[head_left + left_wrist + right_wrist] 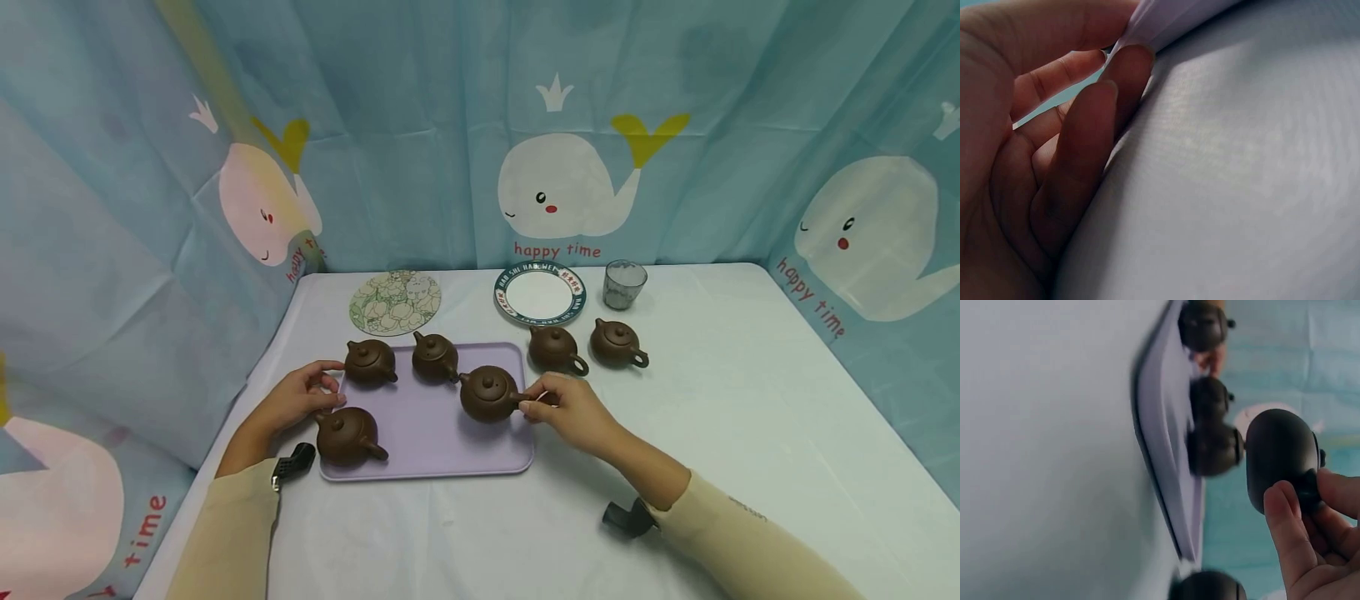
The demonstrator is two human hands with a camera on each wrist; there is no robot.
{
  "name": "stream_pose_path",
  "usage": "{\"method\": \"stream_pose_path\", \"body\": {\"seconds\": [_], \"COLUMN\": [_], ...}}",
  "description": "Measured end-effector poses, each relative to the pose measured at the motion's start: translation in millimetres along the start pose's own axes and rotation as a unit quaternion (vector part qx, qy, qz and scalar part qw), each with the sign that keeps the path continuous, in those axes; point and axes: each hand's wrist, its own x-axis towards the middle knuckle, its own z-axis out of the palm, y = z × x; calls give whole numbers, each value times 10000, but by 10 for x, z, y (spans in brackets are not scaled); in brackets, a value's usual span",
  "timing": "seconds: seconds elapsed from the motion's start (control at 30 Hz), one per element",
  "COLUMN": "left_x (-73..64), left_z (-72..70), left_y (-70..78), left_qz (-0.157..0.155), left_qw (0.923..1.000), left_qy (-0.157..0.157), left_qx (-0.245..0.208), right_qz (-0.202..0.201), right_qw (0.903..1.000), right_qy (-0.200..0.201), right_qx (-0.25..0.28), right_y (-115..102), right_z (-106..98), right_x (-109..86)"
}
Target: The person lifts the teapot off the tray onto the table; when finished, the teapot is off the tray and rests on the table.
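My right hand point(573, 412) pinches the handle of a brown teapot point(489, 394), holding it over the right part of a lilac tray point(427, 454). In the right wrist view this teapot point(1280, 456) hangs above the tray's level, thumb and fingers on its handle. At the tray's left rim, my left hand point(296, 398) grips the edge; its fingers point(1088, 125) curl against the rim in the left wrist view. Three more teapots sit on the tray: one at back left point(370, 363), one at back middle point(435, 358), one at front left point(347, 437).
Two further brown teapots, one nearer the tray point(553, 350) and one to its right point(617, 344), stand on the white table point(720, 400). Behind them are a green-rimmed plate point(504, 293) and a glass point(624, 286). A round patterned mat point(395, 304) lies behind the tray.
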Motion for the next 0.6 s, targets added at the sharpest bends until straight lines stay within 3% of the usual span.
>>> {"method": "stream_pose_path", "body": {"seconds": [0.33, 0.6], "left_x": [-8, -97], "left_z": [2, 52], "left_y": [-3, 283], "left_qz": [4, 30], "left_qw": [10000, 9999], "left_qy": [55, 7], "left_qx": [-76, -166], "right_qz": [394, 746], "right_qw": [9985, 9940], "right_qy": [366, 763], "right_qx": [129, -230], "right_y": [113, 196], "right_z": [-581, -1024], "right_x": [-39, -188]}}
